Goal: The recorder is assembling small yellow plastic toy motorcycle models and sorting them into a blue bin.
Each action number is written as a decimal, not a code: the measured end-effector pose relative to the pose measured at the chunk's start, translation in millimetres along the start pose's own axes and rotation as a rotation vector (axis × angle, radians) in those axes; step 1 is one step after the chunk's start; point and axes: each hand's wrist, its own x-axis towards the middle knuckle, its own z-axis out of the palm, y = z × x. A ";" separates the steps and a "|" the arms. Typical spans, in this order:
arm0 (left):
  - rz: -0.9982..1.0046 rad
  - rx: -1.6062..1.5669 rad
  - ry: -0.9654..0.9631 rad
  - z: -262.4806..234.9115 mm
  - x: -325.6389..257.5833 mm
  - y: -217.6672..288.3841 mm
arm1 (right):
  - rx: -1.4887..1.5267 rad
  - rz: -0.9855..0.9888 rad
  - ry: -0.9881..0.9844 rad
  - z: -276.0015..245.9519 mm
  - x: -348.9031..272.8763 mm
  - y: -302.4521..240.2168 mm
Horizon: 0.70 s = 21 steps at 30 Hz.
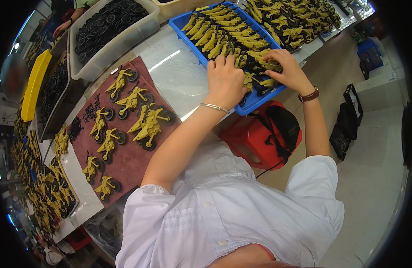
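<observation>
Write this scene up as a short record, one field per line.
Left hand: fingers bent down over the blue tray; grip hidden
Right hand: thumb and fingers at pieces in the same tray; firm grip unclear
Blue tray: packed with yellow-and-black motorcycle pieces
Maroon cloth: left of the tray, bearing several yellow toy motorcycles with black wheels
Translucent bin: full of black wheels
Red stool: below the tray in the picture, black item on it
</observation>
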 end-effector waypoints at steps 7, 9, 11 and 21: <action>-0.036 0.081 -0.104 18.1 5.1 16.2 | -0.187 0.098 -0.137 2.5 -3.9 6.6; -0.056 0.067 -0.061 21.3 3.3 17.4 | -0.165 0.104 -0.155 3.0 -1.9 8.7; -0.071 0.037 -0.078 18.7 3.6 18.3 | -0.145 0.115 -0.171 3.2 -2.3 8.0; -0.130 -0.068 0.072 19.3 -6.3 26.1 | -0.171 0.115 -0.119 6.6 -9.3 -3.0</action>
